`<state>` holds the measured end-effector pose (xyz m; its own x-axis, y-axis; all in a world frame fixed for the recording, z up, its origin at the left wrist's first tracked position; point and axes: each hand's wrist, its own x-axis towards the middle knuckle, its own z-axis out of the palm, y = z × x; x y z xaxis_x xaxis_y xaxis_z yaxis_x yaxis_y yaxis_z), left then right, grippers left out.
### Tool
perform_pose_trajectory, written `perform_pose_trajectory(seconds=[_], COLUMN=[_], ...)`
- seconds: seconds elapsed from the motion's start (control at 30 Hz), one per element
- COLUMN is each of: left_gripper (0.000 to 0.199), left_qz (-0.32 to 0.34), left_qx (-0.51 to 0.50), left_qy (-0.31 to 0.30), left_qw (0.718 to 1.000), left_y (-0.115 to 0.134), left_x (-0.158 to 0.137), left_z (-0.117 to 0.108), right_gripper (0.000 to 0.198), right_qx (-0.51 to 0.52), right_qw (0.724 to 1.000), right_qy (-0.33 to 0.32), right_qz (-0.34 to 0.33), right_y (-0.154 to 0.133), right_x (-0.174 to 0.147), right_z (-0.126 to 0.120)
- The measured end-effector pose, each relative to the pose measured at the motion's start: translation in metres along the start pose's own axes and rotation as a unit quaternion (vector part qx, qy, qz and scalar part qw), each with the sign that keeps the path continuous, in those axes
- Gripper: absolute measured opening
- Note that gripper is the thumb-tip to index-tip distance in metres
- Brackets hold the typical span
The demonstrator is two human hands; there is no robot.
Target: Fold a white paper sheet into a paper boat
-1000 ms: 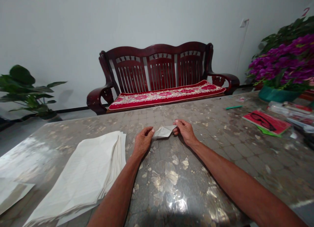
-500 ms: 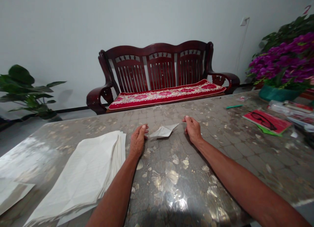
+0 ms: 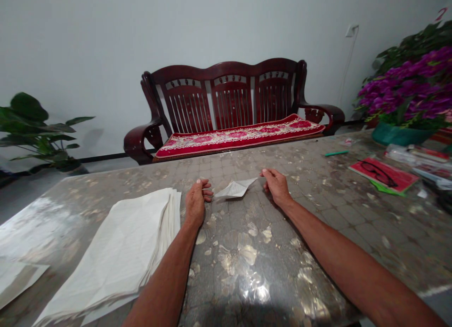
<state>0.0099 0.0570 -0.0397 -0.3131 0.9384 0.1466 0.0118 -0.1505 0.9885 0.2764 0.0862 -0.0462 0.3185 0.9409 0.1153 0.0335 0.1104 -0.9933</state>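
Note:
A small folded paper boat [image 3: 236,189] with pointed ends and a raised middle stands on the table in front of me. My left hand [image 3: 196,202] is beside its left point, fingers apart, with a small gap between them and the paper. At the other end, the curled thumb and fingers of my right hand [image 3: 277,186] come together at the boat's right tip and appear to pinch it. Left of my left forearm lies a stack of thin white paper sheets [image 3: 120,242] with crease lines on the top sheet.
The patterned table [image 3: 226,233] carries another paper piece [image 3: 21,280] at far left. On the right are a green pen [image 3: 336,153], black glasses [image 3: 379,171] on a red booklet [image 3: 402,176], and a teal flowerpot [image 3: 400,134]. A wooden bench [image 3: 229,75] stands behind.
My left hand has drawn slightly left and its fingers have spread. My right hand has shifted a little left, up to the boat's right tip. The boat has hardly moved.

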Motion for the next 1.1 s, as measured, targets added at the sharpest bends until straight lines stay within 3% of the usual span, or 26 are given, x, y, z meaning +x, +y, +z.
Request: perform_pose_trajectory(seconds=[0.2, 0.37, 0.67, 0.9, 1.1], left_gripper=[0.064, 0.062, 0.067, 0.067, 0.064], left_qz=[0.0, 0.003, 0.004, 0.0, 0.005], left_qx=[0.001, 0.001, -0.005, -0.008, 0.001], left_qy=[0.0, 0.0, -0.017, -0.017, -0.021], left_qw=[1.0, 1.0, 1.0, 1.0, 1.0], left_y=[0.001, 0.0, 0.0, 0.0, -0.002], left_x=[0.0, 0.0, -0.002, -0.001, 0.0], left_z=[0.0, 0.001, 0.002, 0.002, 0.002], right_gripper=[0.051, 0.044, 0.033, 0.025, 0.031], right_qx=[0.063, 0.034, -0.005, -0.031, -0.019], right_qw=[0.993, 0.99, 0.989, 0.992, 0.994], right_qy=[-0.09, -0.14, -0.147, -0.109, 0.041], right_qz=[0.04, 0.009, -0.013, -0.049, -0.101], right_y=[-0.009, -0.015, -0.012, -0.01, -0.016], right_x=[0.002, -0.002, -0.003, -0.005, 0.013], right_z=[-0.007, -0.01, -0.008, -0.006, -0.026])
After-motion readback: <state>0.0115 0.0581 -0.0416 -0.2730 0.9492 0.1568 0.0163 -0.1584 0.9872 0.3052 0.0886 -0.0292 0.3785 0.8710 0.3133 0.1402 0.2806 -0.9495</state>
